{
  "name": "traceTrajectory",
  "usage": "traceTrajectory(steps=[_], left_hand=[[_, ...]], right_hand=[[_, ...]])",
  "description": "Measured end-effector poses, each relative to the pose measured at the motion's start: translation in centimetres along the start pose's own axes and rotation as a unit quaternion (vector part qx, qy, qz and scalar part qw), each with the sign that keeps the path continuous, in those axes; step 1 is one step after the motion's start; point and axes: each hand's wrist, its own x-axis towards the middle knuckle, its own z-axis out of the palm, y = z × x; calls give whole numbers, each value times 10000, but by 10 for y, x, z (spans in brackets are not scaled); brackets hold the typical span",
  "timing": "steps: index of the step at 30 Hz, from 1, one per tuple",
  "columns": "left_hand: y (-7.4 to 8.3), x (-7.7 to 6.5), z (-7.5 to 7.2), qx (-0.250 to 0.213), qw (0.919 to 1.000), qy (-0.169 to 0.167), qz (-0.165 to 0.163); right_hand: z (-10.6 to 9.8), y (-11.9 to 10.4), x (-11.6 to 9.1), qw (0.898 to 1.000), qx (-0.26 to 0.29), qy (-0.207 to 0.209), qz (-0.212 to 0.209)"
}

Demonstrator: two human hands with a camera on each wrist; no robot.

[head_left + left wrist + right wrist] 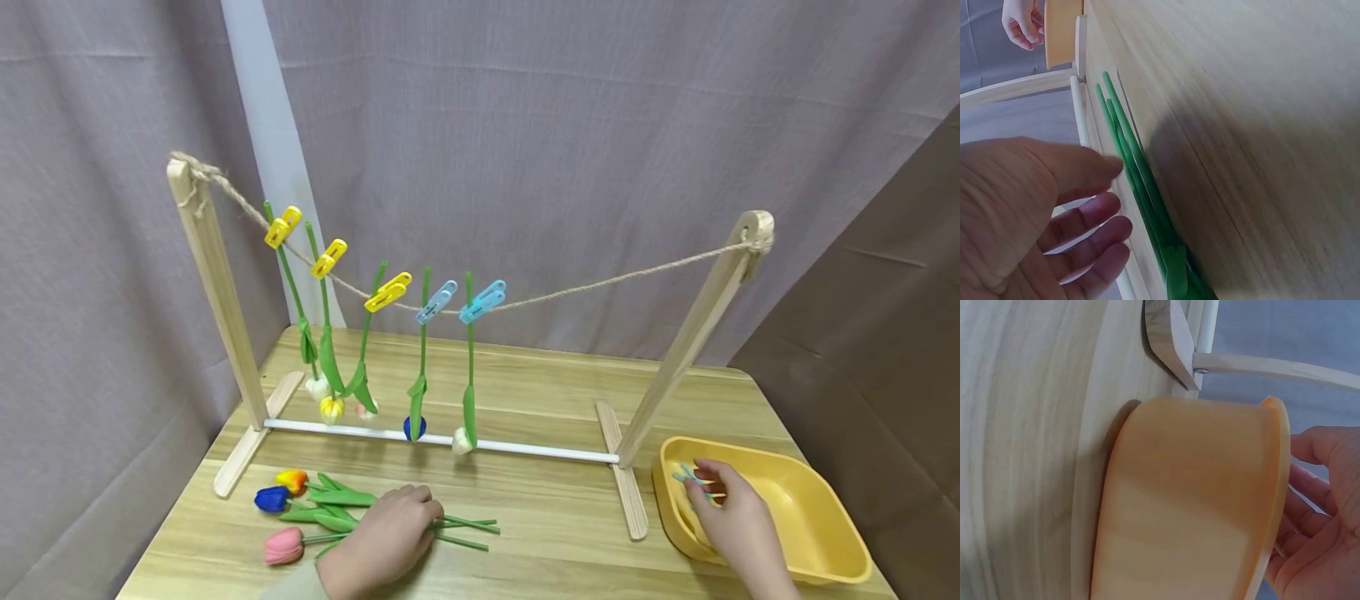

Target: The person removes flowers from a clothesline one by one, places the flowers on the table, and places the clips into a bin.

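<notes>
My left hand (393, 537) is over the green stems of several artificial tulips lying on the table. In the left wrist view its relaxed fingers are apart from the stems (1138, 165). The tulip heads are a pink one (283, 546), a blue one (272, 499) and an orange-yellow one (292, 481). My right hand (731, 517) reaches over the left end of a yellow basin (806, 533), fingers loosely bent, close to light-blue clothespins (688, 474). The basin wall hides the clothespins from the right wrist view.
A twine line (622, 277) sags between two wooden posts (678, 358) joined by a white rod (540, 452). Upside-down tulips hang from it by yellow clothespins (388, 292) and blue clothespins (483, 302). Grey curtains (562, 150) stand behind the wooden table (555, 533).
</notes>
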Motion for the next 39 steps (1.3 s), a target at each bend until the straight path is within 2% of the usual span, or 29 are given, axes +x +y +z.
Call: traceTrajectory(steps=[10,15,20,24,29,33,39], left_hand=[[-1,-1,-3,-227,9996,-118,-78],[0,1,-12,-388,9992,-78,-114],[0,5,-24,-440,9988,188,-79],[-1,8,-33,-450,9976,530,1],[-1,11,-49,-605,9963,591,-124],[2,14,-64,-718,9953,598,-238],[6,19,-80,-909,9908,940,-338]], right_hand=[[-2,-14,2,9996,114,-158,-181],[-5,-27,4,9992,130,-246,-299],[-9,-43,7,9982,131,-284,-503],[-12,-58,9,9966,103,-119,-813],[-13,-78,11,9917,235,173,-1251],[-16,-92,13,9889,310,229,-1434],[-22,-111,16,9849,350,227,-1681]])
